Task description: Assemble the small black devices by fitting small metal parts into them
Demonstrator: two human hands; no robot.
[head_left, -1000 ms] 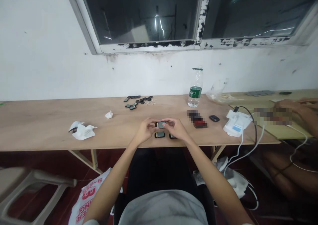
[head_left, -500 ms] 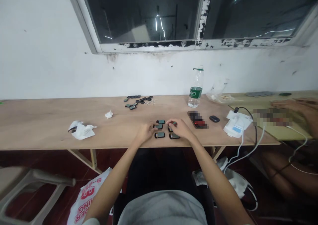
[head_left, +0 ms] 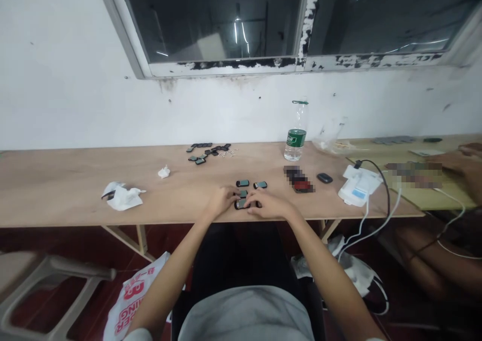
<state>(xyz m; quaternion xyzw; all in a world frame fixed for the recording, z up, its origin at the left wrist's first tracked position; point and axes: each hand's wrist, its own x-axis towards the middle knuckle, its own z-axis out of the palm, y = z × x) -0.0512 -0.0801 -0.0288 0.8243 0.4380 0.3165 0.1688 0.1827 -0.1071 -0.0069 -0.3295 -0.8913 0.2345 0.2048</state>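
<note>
Small black oval-ended modules with grey-green screens lie before me on the wooden table (head_left: 75,185). My left hand (head_left: 222,200) has its fingers curled against the left end of the middle module (head_left: 243,194), gripping it. From the other side comes my right hand (head_left: 268,204), palm down, its bent fingers apart at the right end of the nearest module (head_left: 241,205). Under that hand another module (head_left: 258,204) is partly hidden. Two more lie just beyond the hands, a left one (head_left: 242,183) and a right one (head_left: 260,185).
Farther back lies a pile of dark modules (head_left: 201,158) with small white bits (head_left: 227,153). A water bottle (head_left: 294,145), a phone (head_left: 298,179), a black case (head_left: 324,178) and a white cabled device (head_left: 356,193) stand to the right. Crumpled tissue (head_left: 126,196) lies left. Another person's hand (head_left: 457,162) is far right.
My right hand has moved left and slightly nearer, from the right-hand modules to the nearest left one. The far right module now shows uncovered. My left hand stays almost in place.
</note>
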